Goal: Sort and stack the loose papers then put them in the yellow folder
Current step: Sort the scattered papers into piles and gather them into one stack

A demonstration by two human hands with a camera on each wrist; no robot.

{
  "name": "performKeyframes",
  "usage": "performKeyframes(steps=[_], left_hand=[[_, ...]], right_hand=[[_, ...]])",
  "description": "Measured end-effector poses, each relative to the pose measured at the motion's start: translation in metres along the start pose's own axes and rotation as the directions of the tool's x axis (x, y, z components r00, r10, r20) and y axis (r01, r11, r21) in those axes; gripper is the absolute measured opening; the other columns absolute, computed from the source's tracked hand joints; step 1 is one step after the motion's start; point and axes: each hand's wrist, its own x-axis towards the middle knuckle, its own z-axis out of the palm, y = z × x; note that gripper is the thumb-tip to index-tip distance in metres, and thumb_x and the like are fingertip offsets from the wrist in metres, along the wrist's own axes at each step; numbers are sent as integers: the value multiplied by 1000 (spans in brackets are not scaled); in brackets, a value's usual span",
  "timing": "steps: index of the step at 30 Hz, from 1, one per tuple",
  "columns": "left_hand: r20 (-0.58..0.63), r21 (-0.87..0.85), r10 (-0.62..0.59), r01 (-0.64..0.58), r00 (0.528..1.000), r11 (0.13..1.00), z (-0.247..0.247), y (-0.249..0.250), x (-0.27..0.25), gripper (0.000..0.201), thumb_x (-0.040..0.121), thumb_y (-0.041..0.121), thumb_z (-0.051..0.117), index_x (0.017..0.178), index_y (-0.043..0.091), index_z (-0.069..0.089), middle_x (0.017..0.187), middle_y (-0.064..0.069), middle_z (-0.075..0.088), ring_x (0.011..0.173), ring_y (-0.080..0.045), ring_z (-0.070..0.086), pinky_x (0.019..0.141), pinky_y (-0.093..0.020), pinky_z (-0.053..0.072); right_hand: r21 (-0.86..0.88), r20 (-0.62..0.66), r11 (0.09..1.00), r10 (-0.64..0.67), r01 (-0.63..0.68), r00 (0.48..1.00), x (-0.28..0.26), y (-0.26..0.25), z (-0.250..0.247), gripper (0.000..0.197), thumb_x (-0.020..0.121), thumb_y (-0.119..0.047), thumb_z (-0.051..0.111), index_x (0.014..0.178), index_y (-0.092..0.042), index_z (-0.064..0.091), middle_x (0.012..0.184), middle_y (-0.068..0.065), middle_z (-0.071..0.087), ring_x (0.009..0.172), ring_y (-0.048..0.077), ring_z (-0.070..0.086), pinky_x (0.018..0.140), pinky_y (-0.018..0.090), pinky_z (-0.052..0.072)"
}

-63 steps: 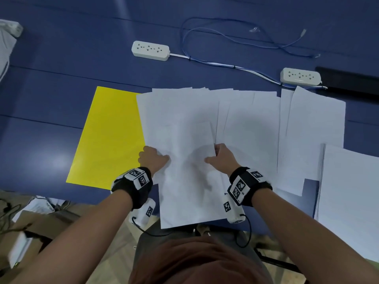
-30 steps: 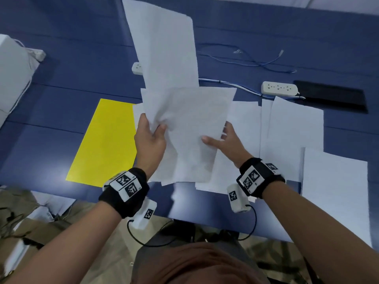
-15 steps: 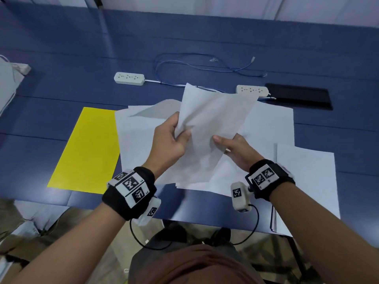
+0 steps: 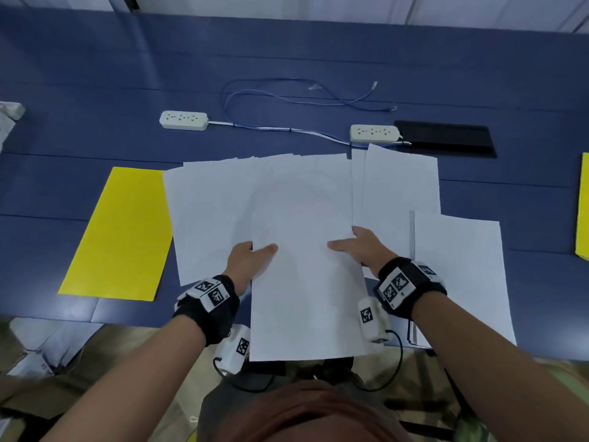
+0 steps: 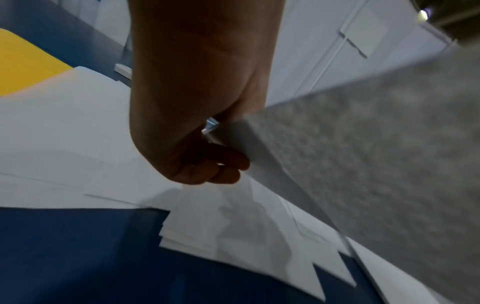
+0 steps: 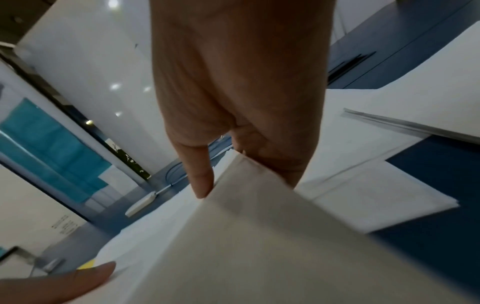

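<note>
Left hand (image 4: pixel 247 261) and right hand (image 4: pixel 361 247) pinch side edges of white paper sheet (image 4: pixel 306 282), frame centre; loose white sheets (image 4: pixel 216 212) unstacked beneath; flat yellow folder (image 4: pixel 119 231) left, apparently unfilled; stacking barely begun.

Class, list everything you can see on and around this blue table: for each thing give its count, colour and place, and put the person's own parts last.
table: one, blue, under everything.
yellow folder: one, yellow, flat on the table, left of the papers.
held sheets: white, count unclear, raised over the near table edge between both hands.
loose papers: many, white, spread and overlapping mid-table.
paper stack: one, white, near right.
power strips: two, white, beyond the papers.
cable: thin, blue, looped beyond the strips.
black panel: one, far right.
yellow sheet: one, at the right frame edge.
left hand: grips the held sheets' left edge.
right hand: grips their right edge.
wrist bands: two, black, with tags.
</note>
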Motion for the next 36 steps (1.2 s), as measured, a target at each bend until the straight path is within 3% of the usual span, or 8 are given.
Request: performKeyframes(steps=[4,8,11,13,19,24,27,36], left_hand=[[27,100,-4,2,1000,995,11,-10,-1,96,78,51,73,151,6,30,153,-6,37,140,-26,38,115,-40,35],[59,98,45,-51,997,994,10,-32,29,105,51,55,74,142,14,42,143,-8,51,129,-27,51,107,-45,45],[8,46,181,-181,984,982,4,6,6,60,73,31,76,128,20,55,125,2,64,115,-20,61,100,-41,50],[-73,29,322,-321,944,947,-1,35,-8,33,85,15,69,115,22,58,108,9,67,103,-16,64,92,-35,52],[-273,-67,607,-644,746,762,-10,111,-41,25,87,17,67,97,38,56,100,15,69,94,-6,67,84,-30,56],[-327,-52,701,-753,633,656,-5,138,-58,27,91,16,66,111,31,57,103,19,66,98,2,64,83,-13,49],[-329,-21,695,-741,639,671,-1,128,-50,28,93,22,66,118,14,61,105,12,68,98,-1,64,82,-14,50],[-240,0,585,-603,775,798,5,90,-25,35,88,34,70,118,19,64,107,12,71,100,-1,66,90,-28,54]], right_hand=[[-109,-24,994,29,-32,999,7,24,7,51,89,-19,71,132,-1,49,122,6,49,114,22,56,85,20,40],[-115,-45,992,-55,49,997,8,27,11,45,90,-13,68,131,-6,52,113,-4,54,112,16,53,85,23,41],[-128,-122,977,-184,168,975,6,14,10,18,86,-11,69,103,-10,62,97,2,68,96,24,66,80,35,54],[-78,-178,969,-245,235,953,4,-1,8,21,86,-11,67,105,-9,61,103,8,70,97,26,67,87,42,56],[57,-347,836,-495,545,797,-18,-66,-4,31,85,-6,64,115,-11,60,107,6,71,97,20,69,86,39,57],[71,-406,761,-569,645,715,-31,-91,-13,29,86,-10,66,112,-21,58,112,5,69,104,21,67,94,44,54],[48,-421,757,-577,652,700,-32,-87,-12,32,88,-5,65,111,-26,56,111,1,69,104,15,67,94,38,54],[-3,-373,852,-486,523,790,-14,-44,-4,33,90,-14,65,123,-14,58,113,-5,69,102,7,66,94,36,54]])
